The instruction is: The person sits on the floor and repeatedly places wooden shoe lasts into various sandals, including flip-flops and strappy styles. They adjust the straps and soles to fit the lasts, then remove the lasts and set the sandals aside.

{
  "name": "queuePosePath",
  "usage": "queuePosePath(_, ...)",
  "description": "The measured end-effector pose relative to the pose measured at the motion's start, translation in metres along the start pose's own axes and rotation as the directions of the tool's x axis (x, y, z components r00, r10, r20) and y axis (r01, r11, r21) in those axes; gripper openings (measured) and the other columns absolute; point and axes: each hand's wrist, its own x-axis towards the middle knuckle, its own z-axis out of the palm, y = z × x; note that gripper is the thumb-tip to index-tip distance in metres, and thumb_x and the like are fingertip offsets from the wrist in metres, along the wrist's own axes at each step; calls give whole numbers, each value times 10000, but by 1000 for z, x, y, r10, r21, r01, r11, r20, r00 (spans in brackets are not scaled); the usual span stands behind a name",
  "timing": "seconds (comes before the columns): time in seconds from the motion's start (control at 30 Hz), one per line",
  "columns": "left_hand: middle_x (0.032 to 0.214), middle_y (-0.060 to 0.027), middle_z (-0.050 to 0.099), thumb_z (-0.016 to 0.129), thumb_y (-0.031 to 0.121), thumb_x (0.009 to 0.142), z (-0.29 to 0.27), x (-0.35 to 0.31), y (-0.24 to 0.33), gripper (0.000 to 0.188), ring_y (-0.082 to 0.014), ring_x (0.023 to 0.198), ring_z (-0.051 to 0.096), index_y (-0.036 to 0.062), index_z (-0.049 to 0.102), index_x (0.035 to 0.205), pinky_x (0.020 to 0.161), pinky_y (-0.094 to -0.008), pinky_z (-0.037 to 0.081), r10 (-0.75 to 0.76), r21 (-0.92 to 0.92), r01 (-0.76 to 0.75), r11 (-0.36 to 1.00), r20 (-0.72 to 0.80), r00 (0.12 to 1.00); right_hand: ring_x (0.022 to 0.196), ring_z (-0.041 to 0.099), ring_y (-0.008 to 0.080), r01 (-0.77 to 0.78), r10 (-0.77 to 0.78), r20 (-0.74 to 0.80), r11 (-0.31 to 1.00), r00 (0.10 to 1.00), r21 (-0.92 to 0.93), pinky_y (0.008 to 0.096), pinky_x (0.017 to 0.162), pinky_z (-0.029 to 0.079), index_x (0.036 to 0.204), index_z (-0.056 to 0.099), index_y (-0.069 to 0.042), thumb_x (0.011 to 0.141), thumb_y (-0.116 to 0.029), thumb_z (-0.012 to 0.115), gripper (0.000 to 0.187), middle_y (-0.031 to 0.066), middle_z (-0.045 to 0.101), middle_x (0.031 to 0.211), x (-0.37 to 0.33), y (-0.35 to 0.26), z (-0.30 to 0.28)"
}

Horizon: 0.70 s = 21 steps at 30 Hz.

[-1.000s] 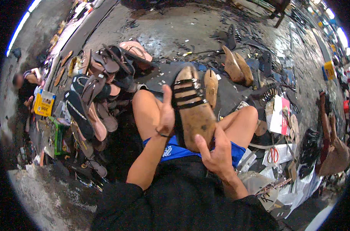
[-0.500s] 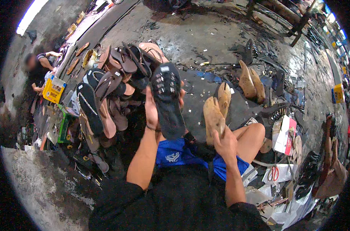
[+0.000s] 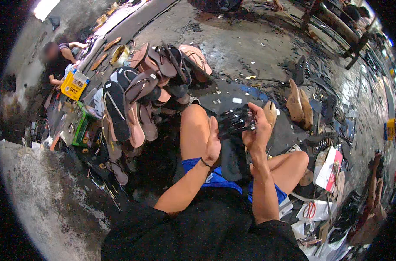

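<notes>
A black sandal (image 3: pixel 233 125) with shiny straps, smeared by motion, is held between my hands above my lap. My left hand (image 3: pixel 213 145) presses its palm to the sandal's left side, thumb up; its other fingers are mostly hidden. At the right side my right hand (image 3: pixel 258 130) grips the strap area with bent fingers. Just behind that hand stands a wooden shoe last (image 3: pixel 270 114), partly covered by it. Farther right, a pair of wooden shoe lasts (image 3: pixel 297 106) rests on the floor.
A heap of black, brown and pink sandals (image 3: pixel 141 91) lies to my left, near a green crate (image 3: pixel 81 126). Beyond it a person (image 3: pixel 54 61) sits by a yellow box (image 3: pixel 75 84). Red-handled scissors (image 3: pixel 310 209) and a white-and-red box (image 3: pixel 328 167) lie at right.
My right hand has let go of the wooden last and taken hold of the sandal. The sandal, in my left hand before, has moved right and tilted.
</notes>
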Motion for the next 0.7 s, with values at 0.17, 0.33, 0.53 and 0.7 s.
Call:
queuePosePath(0.17,1251,-49,625,662,166,945,69,12,75,607,-170,1127,600,-14,393,1459,994,-315,466,-68,838,114,533,-92,993,1099,695,284,-31,31,48,999,998,-16,385,852,568,1436,419,20,851,-178,774,712,247,610,1321,28,26,17)
queuePosePath(0.33,1119,-140,668,722,160,872,10,102,165,324,-273,1027,628,63,636,1169,855,-405,512,583,984,-138,113,47,811,1062,702,297,-287,270,211,956,940,56,392,878,563,1446,401,64,895,-369,766,791,275,557,1375,25,35,0)
queuePosePath(0.53,1364,-188,548,668,220,956,-138,102,302,566,-279,1229,567,-1,482,1442,1042,-456,477,329,604,-40,796,-377,866,1042,695,335,-397,387,-90,883,918,-252,424,940,521,1273,570,62,906,-348,726,572,252,673,1159,3,142,-63)
queuePosePath(0.7,1456,-229,480,596,243,1026,-80,36,164,605,-298,1350,482,-64,369,1494,1144,-428,374,639,956,-163,244,-32,769,1166,572,376,-711,110,-747,422,656,-563,441,969,501,1196,563,23,869,-358,731,529,174,592,1157,13,228,-197)
